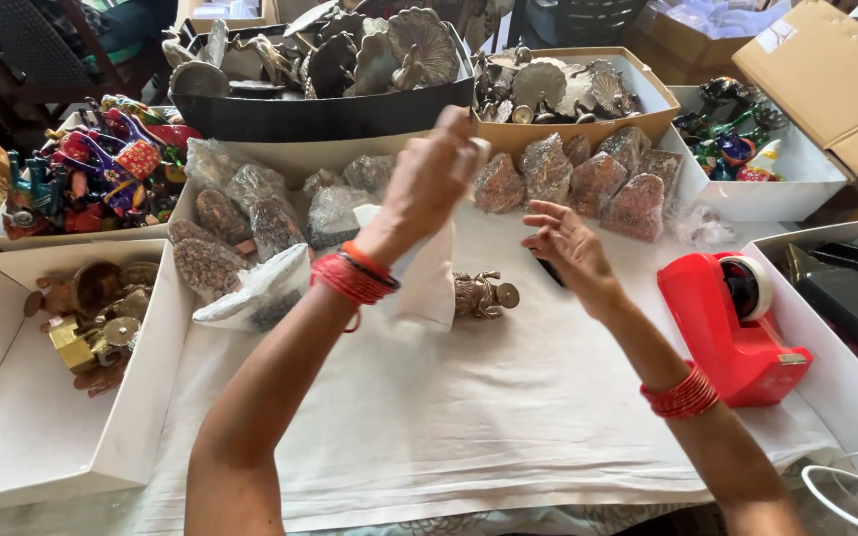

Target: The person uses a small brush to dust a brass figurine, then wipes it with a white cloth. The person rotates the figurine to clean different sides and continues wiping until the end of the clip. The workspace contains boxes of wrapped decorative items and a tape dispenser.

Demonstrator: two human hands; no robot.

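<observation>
My left hand [436, 171] is raised above the table and grips the top of a white plastic bag [427, 278] that hangs down below it. My right hand [568, 246] hovers to the right of the bag with its fingers spread and nothing in it. A small brass figurine [484, 295] lies on the white cloth [469, 397] between the two hands, just right of the bag. Red bangles circle both wrists.
A red tape dispenser [732, 323] stands at the right. Wrapped figurines [588, 179] lie in rows at the back. White boxes hold brass pieces [91, 318] at the left, painted toys [91, 169] behind them. A black tray [330, 114] of metal figures sits farther back.
</observation>
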